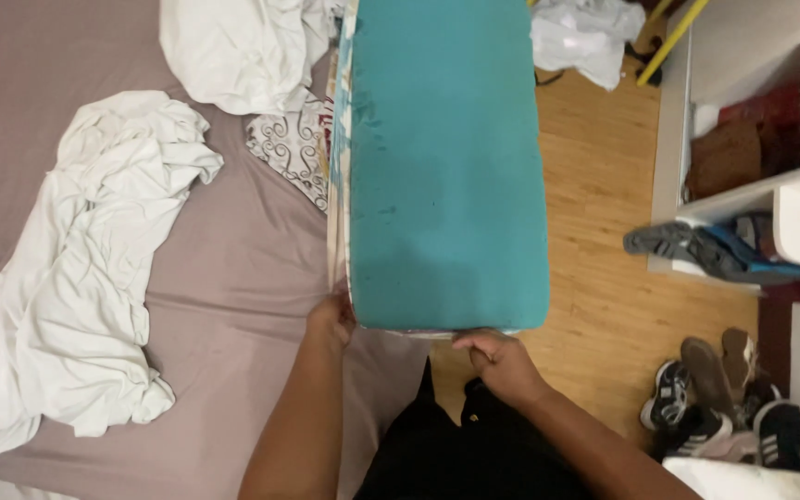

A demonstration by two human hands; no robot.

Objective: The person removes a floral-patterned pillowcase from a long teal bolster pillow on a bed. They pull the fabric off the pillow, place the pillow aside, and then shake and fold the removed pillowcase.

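Observation:
A long teal padded board [446,157], shaped like an ironing board, stretches away from me between the bed and the floor. My left hand [331,319] grips its near left corner, fingers curled under the edge. At the near end, my right hand [502,356] is closed on the board's lower rim. A patterned cover edge shows along the board's left side.
A bed with a taupe sheet [233,278] lies to the left, with crumpled white cloth [85,278], another white heap [243,46] and a swirl-patterned cloth [293,148]. Wooden floor [604,296], white shelves [743,148], several shoes [715,398] are at the right.

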